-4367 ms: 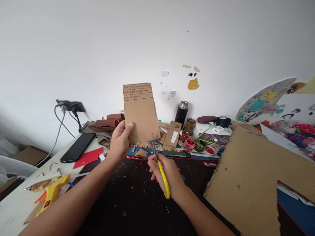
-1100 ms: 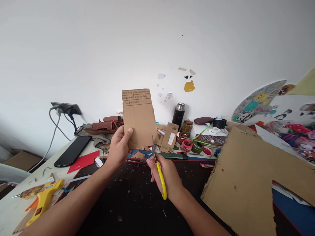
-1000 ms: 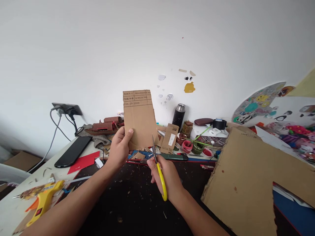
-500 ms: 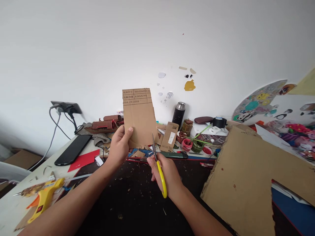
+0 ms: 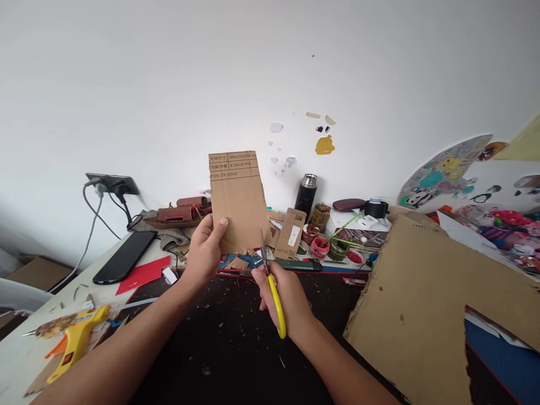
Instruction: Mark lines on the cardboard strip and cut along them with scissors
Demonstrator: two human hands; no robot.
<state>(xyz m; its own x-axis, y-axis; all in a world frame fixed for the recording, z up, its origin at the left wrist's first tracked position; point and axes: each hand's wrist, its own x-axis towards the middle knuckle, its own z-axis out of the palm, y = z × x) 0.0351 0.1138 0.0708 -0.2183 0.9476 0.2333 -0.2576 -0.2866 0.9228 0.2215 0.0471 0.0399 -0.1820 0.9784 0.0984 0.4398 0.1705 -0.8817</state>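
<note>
My left hand (image 5: 206, 244) grips a roughly rectangular piece of cardboard (image 5: 238, 205) by its lower left edge, thumb in front and fingers behind. The piece is held upright, with printed lines and characters across its top. My right hand (image 5: 284, 295) is closed around yellow-handled scissors (image 5: 276, 306). Their blades point up and lie at the lower right corner of the cardboard; I cannot tell whether they have cut into it. The fingers inside the handles are partly hidden.
A large cardboard sheet (image 5: 422, 292) lies at the right. A yellow glue gun (image 5: 80, 334) and a black phone (image 5: 125, 257) are on the left. Behind stand a brown model boat (image 5: 177, 215), open paint jars (image 5: 320, 247) and a black flask (image 5: 306, 194). Small scraps dot the dark mat (image 5: 236, 349).
Both hands, the cardboard and the scissors hold almost the same position. The whole view has shifted very slightly.
</note>
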